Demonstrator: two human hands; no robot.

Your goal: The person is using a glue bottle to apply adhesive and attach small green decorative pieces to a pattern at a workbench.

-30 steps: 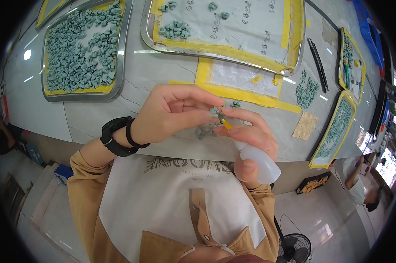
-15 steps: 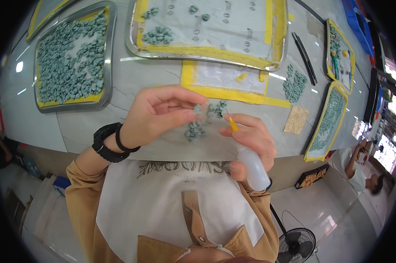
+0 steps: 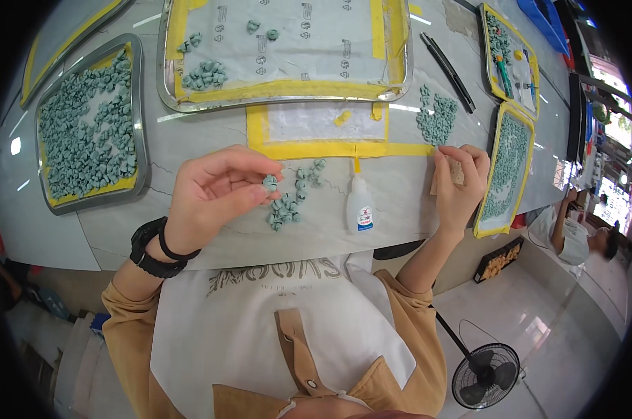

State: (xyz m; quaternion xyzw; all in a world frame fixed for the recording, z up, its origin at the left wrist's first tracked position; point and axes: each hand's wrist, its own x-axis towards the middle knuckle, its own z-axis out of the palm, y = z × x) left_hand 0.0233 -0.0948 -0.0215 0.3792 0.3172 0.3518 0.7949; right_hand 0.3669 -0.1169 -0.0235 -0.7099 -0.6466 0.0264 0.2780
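My left hand [image 3: 221, 185] pinches a small grey-green piece [image 3: 270, 182] between thumb and fingertips. Just to its right, on the table, lie several similar grey-green lumps [image 3: 284, 211]. A white squeeze bottle [image 3: 360, 206] with a thin yellow nozzle rests on the table between my hands. Over on the right, my right hand [image 3: 464, 178] has thumb and index finger pinched together; whatever is between them is too small to make out. It partly covers a beige dotted square [image 3: 457, 172] and is just below a heap of smaller green pieces [image 3: 438, 120].
A metal tray [image 3: 142, 140] full of green lumps stands left; a larger paper-lined tray [image 3: 288, 100] is ahead. Beyond the heap lie black tweezer-like tools [image 3: 447, 72]. Yellow-edged trays [image 3: 503, 171] line the right. A fan [image 3: 485, 376] stands on the floor; another person [image 3: 580, 234] is far right.
The squeeze bottle has left my right hand and now rests on the table. That hand has moved right to the small green pieces. My left hand still holds its piece; the whole view has shifted.
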